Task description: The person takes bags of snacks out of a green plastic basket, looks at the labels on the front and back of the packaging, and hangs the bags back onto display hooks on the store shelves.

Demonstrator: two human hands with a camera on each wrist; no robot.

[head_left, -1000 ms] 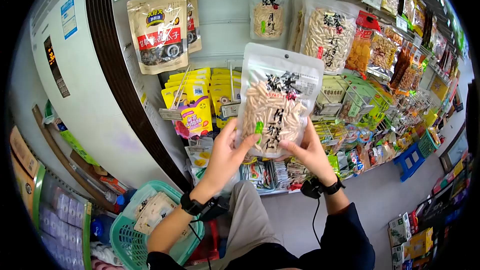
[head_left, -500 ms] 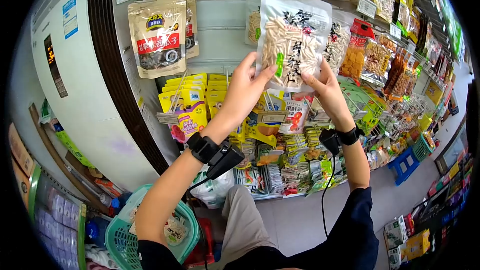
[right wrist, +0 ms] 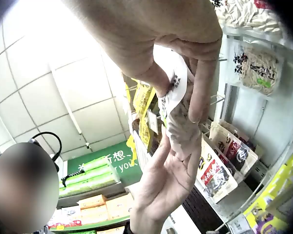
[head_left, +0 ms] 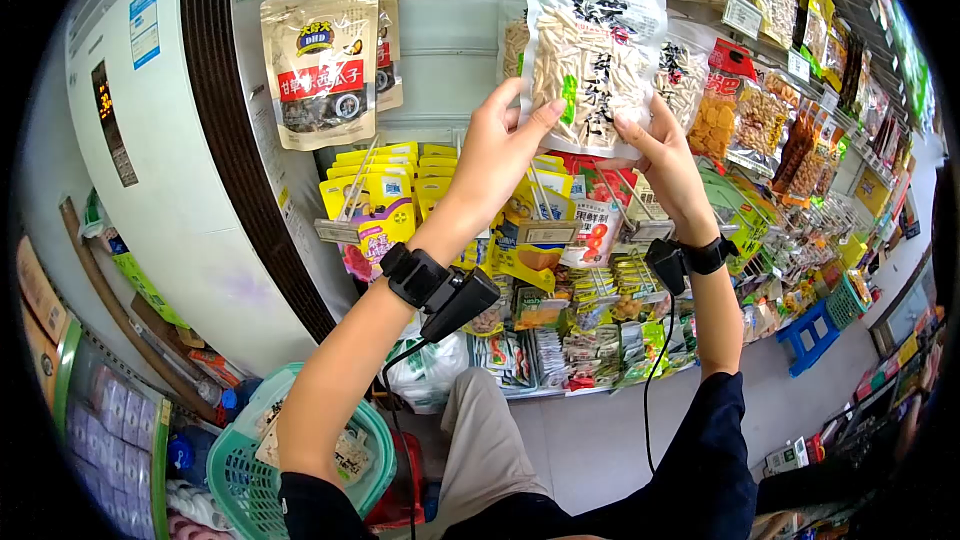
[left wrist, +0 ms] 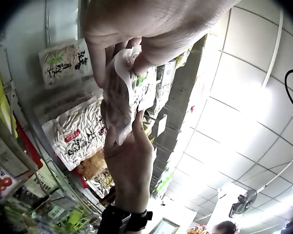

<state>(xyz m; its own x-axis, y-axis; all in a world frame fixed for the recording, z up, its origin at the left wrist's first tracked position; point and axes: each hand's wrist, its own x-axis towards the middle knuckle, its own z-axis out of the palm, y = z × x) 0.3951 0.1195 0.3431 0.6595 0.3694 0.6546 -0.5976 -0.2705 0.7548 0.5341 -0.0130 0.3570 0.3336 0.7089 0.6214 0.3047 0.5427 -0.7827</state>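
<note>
Both hands hold up a clear bag of pale slender kernels with black lettering and a small green mark. My left hand grips its lower left edge, thumb across the front and fingers behind. On the lower right edge, my right hand pinches the bag the same way. In the left wrist view the bag appears edge-on between the two hands. The right wrist view also shows the bag from the side, its back bulging. Matching kernel bags hang behind it on the rack.
Tan seed pouches hang to the left, above yellow snack packs. A tall white cabinet stands at the left. Down beside my leg is a teal basket with packets inside. A blue stool stands on the floor at right.
Both hands have raised the bag from chest height, up and slightly right, in front of the upper rack. Over the last half second it rose only a little. A dark shape has entered at lower right.
</note>
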